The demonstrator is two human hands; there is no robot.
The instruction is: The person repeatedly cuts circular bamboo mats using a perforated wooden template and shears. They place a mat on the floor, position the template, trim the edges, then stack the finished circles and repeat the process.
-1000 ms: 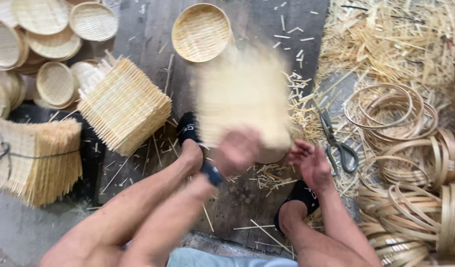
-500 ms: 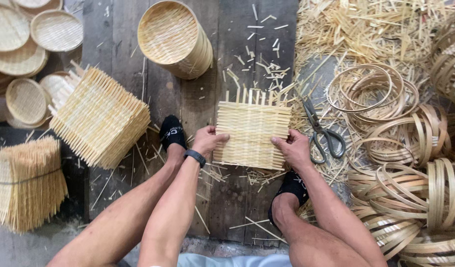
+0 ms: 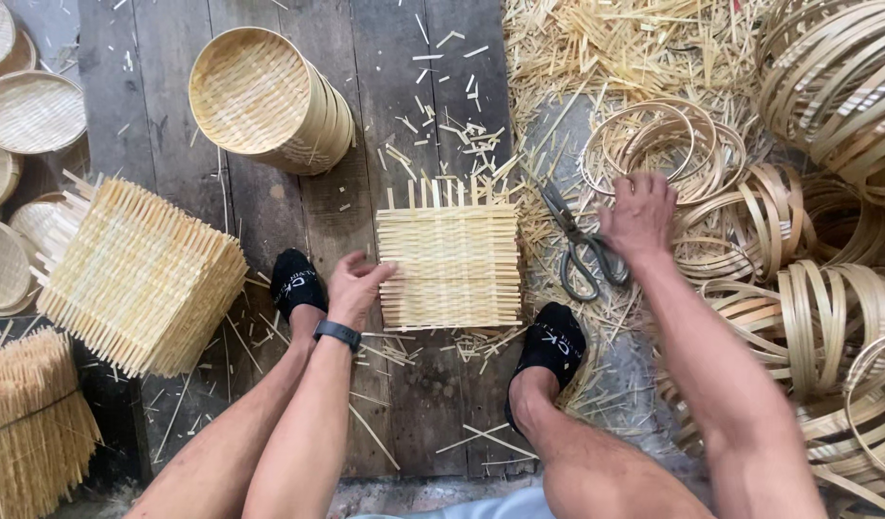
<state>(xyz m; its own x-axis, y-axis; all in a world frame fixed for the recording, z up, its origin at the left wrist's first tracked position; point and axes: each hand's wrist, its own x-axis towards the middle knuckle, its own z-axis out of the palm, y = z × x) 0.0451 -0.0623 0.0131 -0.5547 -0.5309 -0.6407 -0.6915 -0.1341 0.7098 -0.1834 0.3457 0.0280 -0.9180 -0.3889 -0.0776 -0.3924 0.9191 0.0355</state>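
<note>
A square woven bamboo mat (image 3: 450, 255) lies flat on the dark wooden floor between my two feet in black socks. My left hand (image 3: 354, 286), with a black watch on the wrist, rests on the mat's left edge, fingers spread. My right hand (image 3: 639, 213) is stretched out to the right, over a pile of thin bamboo hoops (image 3: 665, 149), fingers curled down at the rings; whether it grips one I cannot tell. Grey metal scissors (image 3: 582, 252) lie on the floor just left of that hand.
A stack of round woven baskets (image 3: 269, 101) lies on its side at the top left. A pile of square mats (image 3: 139, 279) sits left, round trays (image 3: 29, 115) beyond it, a bundle of strips (image 3: 29, 428) at lower left. Bamboo hoops (image 3: 827, 317) and offcuts fill the right.
The mat, swung in the air a second ago, now lies flat on the floor. My right hand has left its right edge and reached out to the hoops; the view has shifted.
</note>
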